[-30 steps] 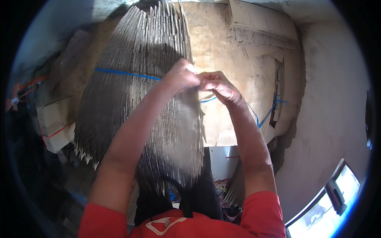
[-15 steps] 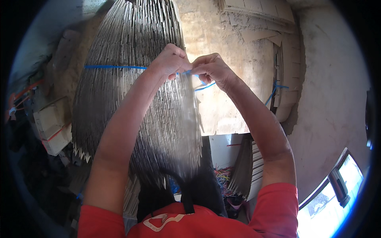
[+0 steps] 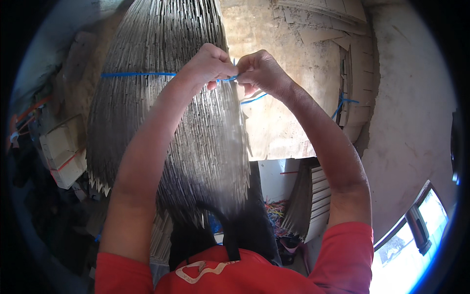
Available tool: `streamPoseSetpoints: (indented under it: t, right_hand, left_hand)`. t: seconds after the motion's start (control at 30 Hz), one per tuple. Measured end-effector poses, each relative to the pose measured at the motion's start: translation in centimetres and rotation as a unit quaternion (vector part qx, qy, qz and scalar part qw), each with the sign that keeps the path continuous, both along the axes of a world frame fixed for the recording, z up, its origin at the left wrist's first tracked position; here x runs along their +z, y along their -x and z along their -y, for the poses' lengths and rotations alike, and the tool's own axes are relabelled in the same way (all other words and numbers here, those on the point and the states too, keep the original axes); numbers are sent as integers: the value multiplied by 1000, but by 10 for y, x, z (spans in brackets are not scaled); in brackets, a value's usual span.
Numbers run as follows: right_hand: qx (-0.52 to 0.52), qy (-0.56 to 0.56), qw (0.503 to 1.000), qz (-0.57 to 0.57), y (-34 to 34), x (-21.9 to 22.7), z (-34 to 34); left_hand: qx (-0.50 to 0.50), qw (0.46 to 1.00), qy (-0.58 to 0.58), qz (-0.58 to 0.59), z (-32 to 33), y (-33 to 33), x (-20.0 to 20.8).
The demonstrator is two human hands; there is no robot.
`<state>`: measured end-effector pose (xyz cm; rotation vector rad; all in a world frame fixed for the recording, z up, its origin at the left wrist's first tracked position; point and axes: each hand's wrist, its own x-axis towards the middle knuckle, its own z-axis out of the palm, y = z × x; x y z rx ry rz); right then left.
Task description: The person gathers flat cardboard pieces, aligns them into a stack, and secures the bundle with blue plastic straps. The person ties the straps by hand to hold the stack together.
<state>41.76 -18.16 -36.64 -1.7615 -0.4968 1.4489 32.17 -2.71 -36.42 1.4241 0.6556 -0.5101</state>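
A large bundle of thin grey-brown sheets (image 3: 142, 112), seen edge-on and fanned wider toward me, stands in front of my body. A blue plastic strap (image 3: 137, 74) runs across its upper part. My left hand (image 3: 208, 63) is closed in a pinch on this strap at the bundle's right edge. Right beside it, my right hand (image 3: 262, 72) pinches the strap too, fingertips almost meeting the left ones. A short end sticks up between the hands, and a loose tail (image 3: 253, 99) trails below my right hand. Whether there is a knot is hidden by my fingers.
A pale wooden board (image 3: 289, 122) lies behind and right of the bundle. At its right, stacked flat pieces (image 3: 360, 73) carry another blue strap (image 3: 341, 103). Below are a smaller sheet bundle (image 3: 299, 201) and tangled coloured straps (image 3: 276, 215). A pale box (image 3: 66, 152) stands left.
My right fingertips have shifted up along the strap, and a short strap end now shows upright between the hands. Both hands sit slightly higher in view, as does the bundle's strap.
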Motion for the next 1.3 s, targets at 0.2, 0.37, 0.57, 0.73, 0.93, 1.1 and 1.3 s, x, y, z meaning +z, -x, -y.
streamPoseSetpoints:
  t: [0.2, 0.37, 0.57, 0.73, 0.93, 1.1, 1.3]
  right_hand:
    - [91, -52, 905, 413, 20, 0, 1]
    - [-119, 58, 978, 159, 31, 1, 9]
    - [107, -129, 824, 541, 37, -29, 35]
    - [94, -164, 851, 489, 70, -70, 52]
    - [188, -101, 840, 500, 66, -61, 45]
    - [44, -127, 898, 419, 82, -61, 43]
    - [-291, -168, 942, -2, 150, -40, 121]
  left_hand:
    - [-8, 999, 9, 46, -3, 6, -7]
    - [-21, 998, -5, 66, -3, 9, -6]
    - [-127, 940, -257, 182, -1, 10, 4]
    - [-210, 835, -398, 318, -14, 24, -21]
    - [-275, 760, -461, 367, -22, 26, -26]
    - [-238, 841, -421, 241, -29, 47, 3]
    - [90, 818, -557, 115, -151, 228, 28]
